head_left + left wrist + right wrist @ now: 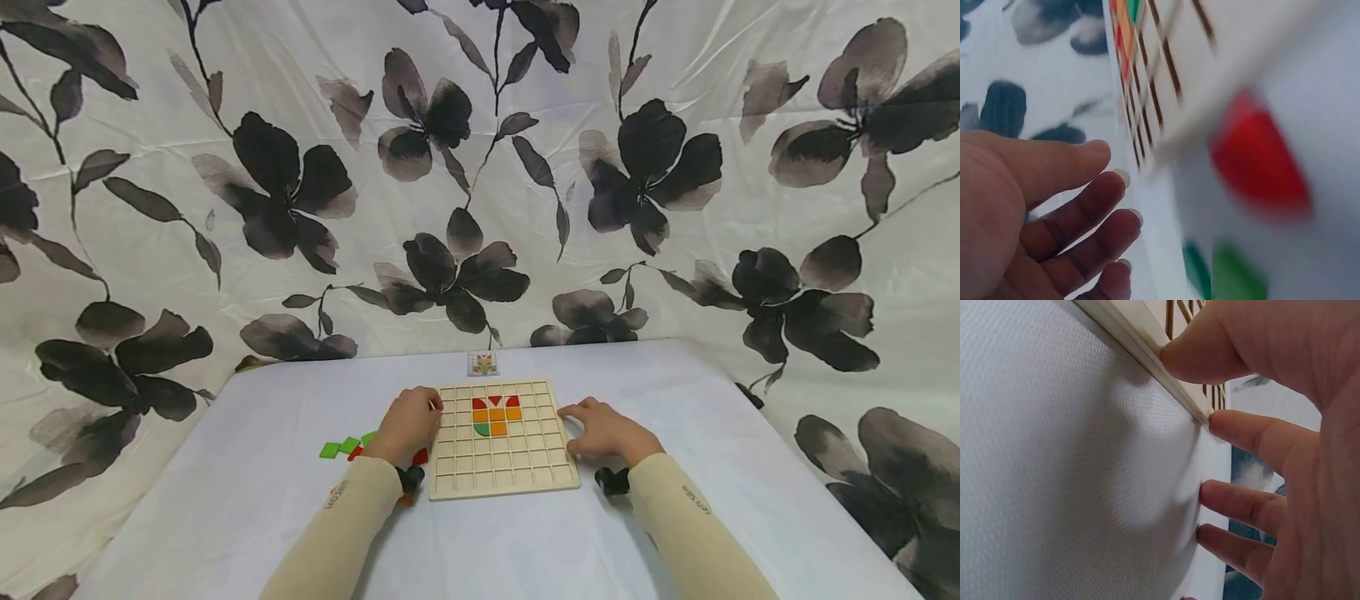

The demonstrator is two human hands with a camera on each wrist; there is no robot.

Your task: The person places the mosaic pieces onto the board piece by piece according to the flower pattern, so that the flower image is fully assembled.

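Observation:
A square wooden grid board [480, 483] lies on the table, with red, orange and green tiles, among them an orange tile [498, 428], set in its upper middle cells. My left hand [405, 427] is beside the board's left edge; in the left wrist view its thumb and fingers [1113, 187] are loosely bent and nothing shows between them. At the right edge of the board, my right hand [611, 432] rests with thumb and index fingertip touching the rim, its other fingers stretched out over the white cloth.
Loose green tiles [330, 450] and red tiles [420, 457] lie left of the board, partly hidden by the left arm. A small patterned picture card [482, 363] lies beyond the board. A flowered cloth [450, 208] hangs behind the white table [262, 433].

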